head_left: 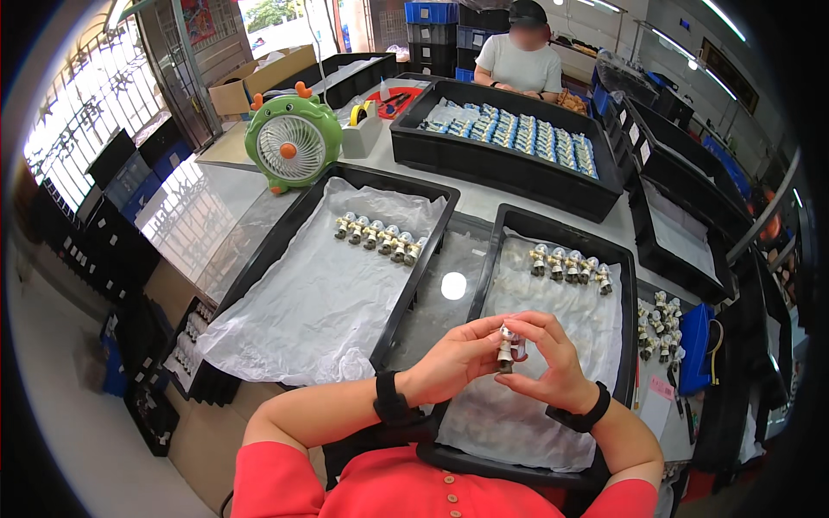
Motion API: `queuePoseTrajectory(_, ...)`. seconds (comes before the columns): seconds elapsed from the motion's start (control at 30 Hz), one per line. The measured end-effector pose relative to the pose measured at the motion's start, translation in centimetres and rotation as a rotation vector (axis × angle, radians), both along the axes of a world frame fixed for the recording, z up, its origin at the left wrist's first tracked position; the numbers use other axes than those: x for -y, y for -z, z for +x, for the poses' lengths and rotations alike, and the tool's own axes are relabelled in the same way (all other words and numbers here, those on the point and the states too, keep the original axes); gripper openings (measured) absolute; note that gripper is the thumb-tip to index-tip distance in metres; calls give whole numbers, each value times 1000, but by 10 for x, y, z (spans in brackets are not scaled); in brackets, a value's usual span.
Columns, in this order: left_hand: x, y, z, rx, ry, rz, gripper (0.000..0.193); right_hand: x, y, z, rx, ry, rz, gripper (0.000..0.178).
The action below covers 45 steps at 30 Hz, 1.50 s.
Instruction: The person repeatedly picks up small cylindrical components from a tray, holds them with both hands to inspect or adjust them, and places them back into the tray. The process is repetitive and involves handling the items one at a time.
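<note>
Between my two hands, above the right-hand black tray, is a small white figurine with a dark base, held upright. My left hand pinches it from the left with thumb and fingers. My right hand curls round its other side, fingertips at its top and thumb near its base. Part of the figurine is hidden by my fingers. Farther up that paper-lined tray stands a row of several similar figurines. The left-hand black tray, lined with white paper, holds another such row of figurines.
A green animal-shaped fan stands behind the left tray, near a tape dispenser. A large black crate of blue-and-white figurines sits at the back. Loose figurines and a blue box lie at the right. Another person works across the table.
</note>
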State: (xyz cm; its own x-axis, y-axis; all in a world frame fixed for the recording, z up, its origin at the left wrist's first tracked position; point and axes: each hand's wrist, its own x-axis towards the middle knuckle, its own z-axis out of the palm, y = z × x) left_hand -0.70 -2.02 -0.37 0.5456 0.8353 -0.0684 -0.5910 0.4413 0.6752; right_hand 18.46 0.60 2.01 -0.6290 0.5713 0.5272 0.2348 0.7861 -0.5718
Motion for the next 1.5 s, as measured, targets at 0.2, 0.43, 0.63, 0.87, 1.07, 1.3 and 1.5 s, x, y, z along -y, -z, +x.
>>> queuePoseTrajectory(0.2, 1, -5, -1, -85, -58, 51, 43, 2, 0, -3, -12, -4, -40, 71)
queuePoseTrajectory(0.43, 0, -2, -1, -57, -92, -35, 42, 1, 4, -4, 23, 41, -18, 68)
queuePoseTrajectory(0.63, -2, -3, -3, 57, -79, -73, 41, 1, 4, -2, -35, 61, -57, 67)
queuePoseTrajectory(0.87, -2, -5, -4, 35, -73, -34, 42, 0, 9, -3, -79, 65, -104, 72)
queuePoseTrajectory(1.07, -5, -1, -4, 14, -114, -8, 42, -1, 7, -2, -21, 116, -18, 72)
queuePoseTrajectory(1.3, -6, 2, -4, 18, -118, -12, 42, 0, 7, -4, -14, 165, -22, 69)
queuePoseTrajectory(1.5, -5, 2, -4, 7, -123, -11, 42, 0, 10, -3, -33, 179, -86, 69)
